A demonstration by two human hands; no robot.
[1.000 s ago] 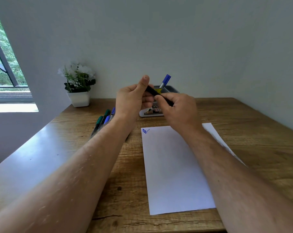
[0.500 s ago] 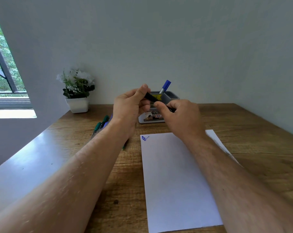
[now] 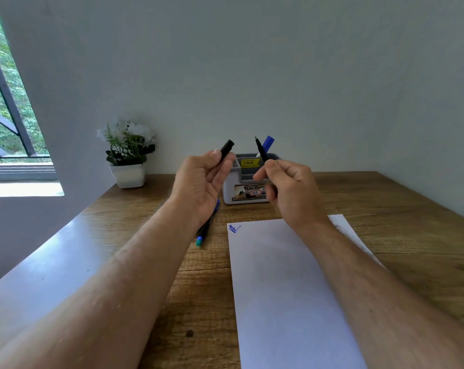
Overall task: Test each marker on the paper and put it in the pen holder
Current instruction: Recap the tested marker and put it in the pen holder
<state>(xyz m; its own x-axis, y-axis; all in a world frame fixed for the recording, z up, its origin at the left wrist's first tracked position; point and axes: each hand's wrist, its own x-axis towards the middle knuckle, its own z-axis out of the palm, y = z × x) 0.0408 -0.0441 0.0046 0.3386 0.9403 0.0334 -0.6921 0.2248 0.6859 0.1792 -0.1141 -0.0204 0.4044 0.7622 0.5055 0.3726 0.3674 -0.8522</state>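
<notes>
My left hand (image 3: 203, 181) holds a black marker cap (image 3: 227, 148) between thumb and fingers. My right hand (image 3: 292, 191) grips the uncapped black marker (image 3: 260, 149), tip pointing up. Both hover above the desk in front of the grey and white pen holder (image 3: 245, 177), where a blue-capped marker (image 3: 268, 143) stands. A white sheet of paper (image 3: 286, 288) lies below my right hand, with a blue scribble (image 3: 234, 229) at its top left corner. More markers (image 3: 205, 231) lie on the desk under my left wrist, mostly hidden.
A small white pot with white flowers (image 3: 127, 158) stands at the back left of the wooden desk (image 3: 411, 222). A wall runs close behind and to the right. A window (image 3: 7, 115) is at the left.
My hands have pulled apart: the cap came off the black marker and stays in my left hand, while my right hand holds the bare marker upright.
</notes>
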